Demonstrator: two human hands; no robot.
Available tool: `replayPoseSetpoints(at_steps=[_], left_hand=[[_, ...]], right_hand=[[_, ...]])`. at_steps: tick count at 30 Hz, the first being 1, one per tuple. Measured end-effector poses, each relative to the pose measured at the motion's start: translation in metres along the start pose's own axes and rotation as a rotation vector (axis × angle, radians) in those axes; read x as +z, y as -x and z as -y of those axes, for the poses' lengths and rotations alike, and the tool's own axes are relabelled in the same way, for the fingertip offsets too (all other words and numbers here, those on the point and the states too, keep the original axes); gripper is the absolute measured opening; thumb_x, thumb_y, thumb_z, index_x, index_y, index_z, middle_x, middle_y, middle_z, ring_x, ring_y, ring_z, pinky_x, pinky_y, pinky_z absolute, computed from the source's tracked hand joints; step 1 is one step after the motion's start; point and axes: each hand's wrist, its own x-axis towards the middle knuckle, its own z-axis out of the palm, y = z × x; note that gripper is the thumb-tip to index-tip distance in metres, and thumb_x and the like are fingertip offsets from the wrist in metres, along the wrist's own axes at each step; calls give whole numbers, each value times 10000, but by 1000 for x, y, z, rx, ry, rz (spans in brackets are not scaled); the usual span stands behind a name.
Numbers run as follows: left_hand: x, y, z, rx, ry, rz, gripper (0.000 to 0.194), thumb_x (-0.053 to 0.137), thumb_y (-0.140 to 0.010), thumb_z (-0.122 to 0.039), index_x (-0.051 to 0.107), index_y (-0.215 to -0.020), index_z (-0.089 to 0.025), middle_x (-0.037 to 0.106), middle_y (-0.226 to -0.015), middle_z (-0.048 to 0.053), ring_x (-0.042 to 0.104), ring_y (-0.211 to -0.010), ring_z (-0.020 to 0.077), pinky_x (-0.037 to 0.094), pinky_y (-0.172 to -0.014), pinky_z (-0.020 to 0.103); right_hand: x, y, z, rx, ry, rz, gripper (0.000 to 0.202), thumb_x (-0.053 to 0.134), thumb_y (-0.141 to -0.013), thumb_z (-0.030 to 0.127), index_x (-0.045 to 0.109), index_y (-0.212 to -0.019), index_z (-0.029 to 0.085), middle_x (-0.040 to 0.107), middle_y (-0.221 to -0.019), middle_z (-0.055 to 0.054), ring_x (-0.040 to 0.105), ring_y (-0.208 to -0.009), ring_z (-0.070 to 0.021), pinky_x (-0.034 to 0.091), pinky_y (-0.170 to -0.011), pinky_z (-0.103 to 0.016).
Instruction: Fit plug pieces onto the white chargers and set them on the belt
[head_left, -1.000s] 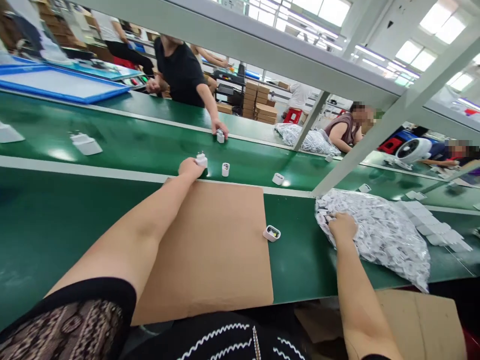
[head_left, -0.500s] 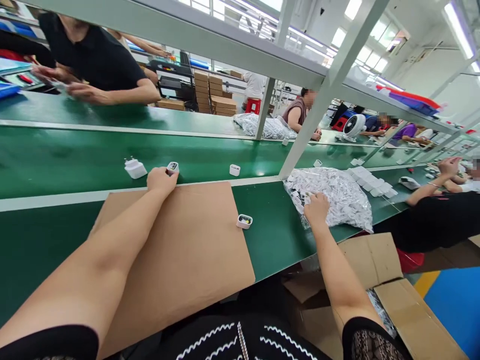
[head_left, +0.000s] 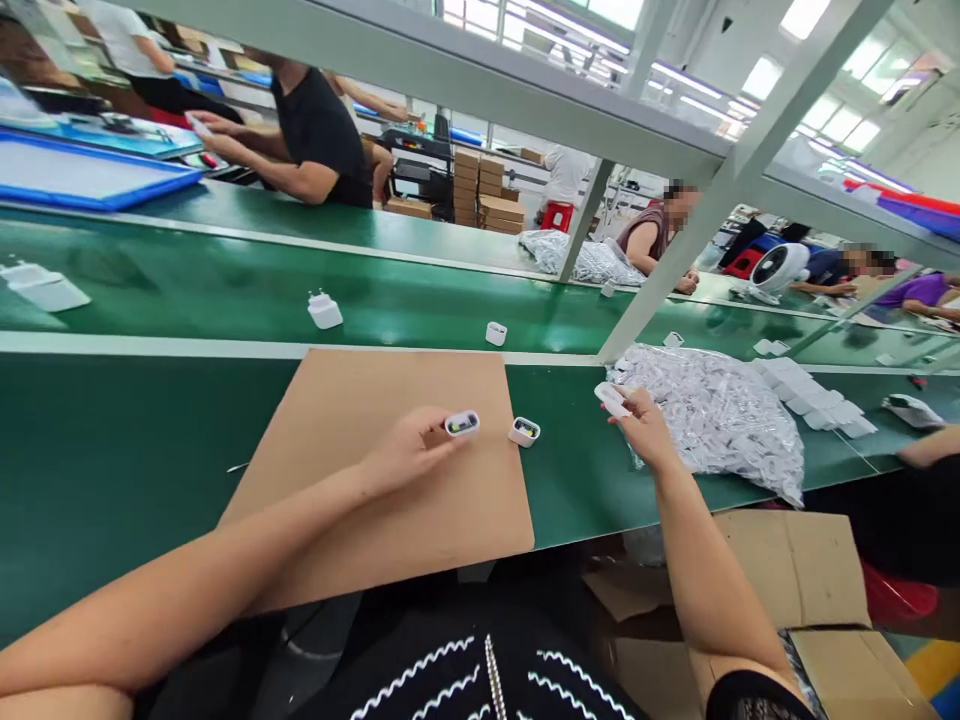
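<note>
Brown cardboard (head_left: 390,500) lies on a green table (head_left: 112,450). Left hand (head_left: 409,450) pinches a white charger shell (head_left: 462,424); another shell (head_left: 524,431) sits at its 3 o'clock. Right hand (head_left: 643,425) grips a small white piece (head_left: 611,398).

The left hand (head_left: 409,450) holds a small white charger shell (head_left: 462,424) over the cardboard sheet (head_left: 375,520) on the green surface (head_left: 112,450), just beside a second shell (head_left: 524,431) lying at the sheet's edge. The right hand (head_left: 645,430) pinches a white part (head_left: 611,398) at the near edge of a pile of clear bagged parts (head_left: 712,415).
</note>
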Motion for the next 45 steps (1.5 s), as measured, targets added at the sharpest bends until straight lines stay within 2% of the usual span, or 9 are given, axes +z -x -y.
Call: replayPoseSetpoints(at_steps=[3,7,10,14,20,30,34,39,45], left_hand=[[16,21,-1,100,-24,77,257,607,-941,-441,720,-1045,-234,743,-1047,76,658,-990,260,506,-917,391],[26,24,12,121,-21,42,347,702,-885,-406,693,-1173,-214,717,-1140,108,642,-1049,278,498,-960,427],[28,22,20,120,40,7,459,780,-843,-481,688,-1199,-206,709,-1158,110,637,-1067,277,495,-966,419],[26,21,24,152,76,18,316,721,-908,-482,735,-1026,-190,731,-985,91,649,-936,241,494,-861,373],[22,21,26,191,92,21,265,691,-913,-411,740,-1042,-185,735,-1012,95,649,-945,239,485,-878,375],[26,21,24,151,106,-28,199,734,-838,-374,671,-885,-191,700,-906,62,621,-865,227,475,-803,361],[28,22,23,158,96,-28,157,716,-835,-322,670,-913,-194,719,-936,61,633,-884,231,477,-828,368],[26,22,24,138,133,-15,288,759,-838,-385,703,-1044,-191,743,-1025,77,656,-942,248,487,-857,380],[23,21,26,151,159,5,260,764,-859,-395,744,-1011,-185,729,-972,73,644,-928,238,485,-855,366]], right_hand=[[23,23,42,11,-384,156,551,755,-828,507,656,-1289,222,697,-1016,-60,616,-755,-165,526,-657,-306],[57,41,87,121,-571,261,442,826,-794,489,701,-1111,206,705,-858,-36,573,-622,-132,470,-549,-267],[79,48,105,100,-591,289,443,860,-769,459,715,-1112,219,733,-957,-62,653,-787,-181,555,-678,-318],[99,52,119,74,-579,386,483,820,-827,460,649,-1234,267,720,-1029,-53,685,-889,-203,594,-674,-308],[111,54,128,118,-562,528,370,796,-853,507,683,-1107,263,725,-882,-16,693,-672,-169,618,-612,-329],[115,62,121,155,-625,524,575,903,-749,455,730,-1265,270,752,-1131,-66,732,-926,-229,633,-865,-423],[115,66,125,117,-531,511,509,810,-847,467,710,-1310,281,754,-946,-34,699,-712,-181,638,-733,-396],[119,66,122,76,-448,500,449,772,-871,460,733,-1279,277,764,-927,-35,729,-786,-219,631,-850,-450],[122,61,125,-244,-13,354,280,692,-933,419,795,-1163,297,692,-880,-52,634,-738,-212,562,-703,-386]])
